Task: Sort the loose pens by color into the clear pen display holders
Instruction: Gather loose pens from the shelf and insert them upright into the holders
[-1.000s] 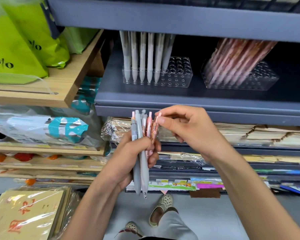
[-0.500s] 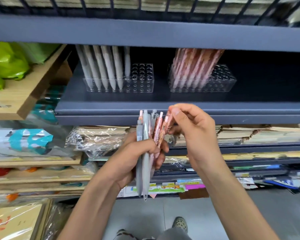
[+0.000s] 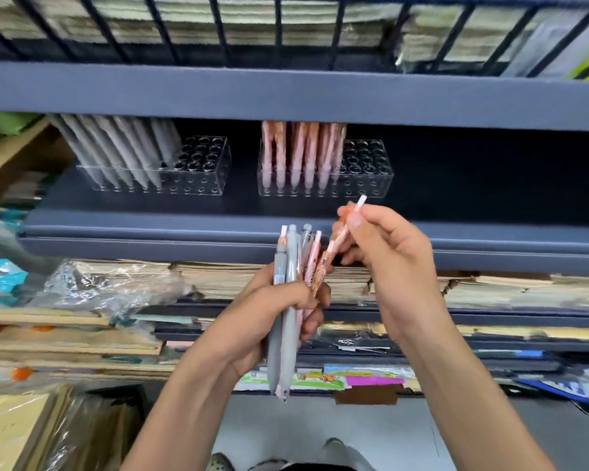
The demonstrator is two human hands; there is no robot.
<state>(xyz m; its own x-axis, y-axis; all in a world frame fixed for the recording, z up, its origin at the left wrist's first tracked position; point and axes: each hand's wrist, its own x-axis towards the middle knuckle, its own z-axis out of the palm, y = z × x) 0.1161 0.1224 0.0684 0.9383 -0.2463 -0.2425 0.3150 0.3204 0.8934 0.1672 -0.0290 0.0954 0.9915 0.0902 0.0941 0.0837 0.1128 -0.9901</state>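
The left hand (image 3: 269,314) is closed in a full fist around a bundle of loose grey and pink plastic pens (image 3: 288,300), which stand almost upright with their push buttons up and their tips below the fist. The right hand (image 3: 388,263) makes a closed pinch grip with thumb and forefinger on one pink patterned pen (image 3: 335,248); this pen is tilted, its white button end up and to the right, and its lower end is at the bundle, beside the left fingers. Both forearms rise from the lower edge of the view, and the hands are in front of the edge of the dark blue metal shelf (image 3: 218,229). On this shelf stand two clear plastic pen display holders with round holes. The left holder (image 3: 198,185) carries a row of grey pens (image 3: 116,147) that lean to the left, and its right part is unfilled. The right holder (image 3: 364,185), well apart from the first, carries pink pens (image 3: 303,147) upright in its left part. Below the shelf lie stacks of paper goods in plastic wrap (image 3: 116,283). I cannot read any writing or brand on the pens or the holders, because the picture is blurred.
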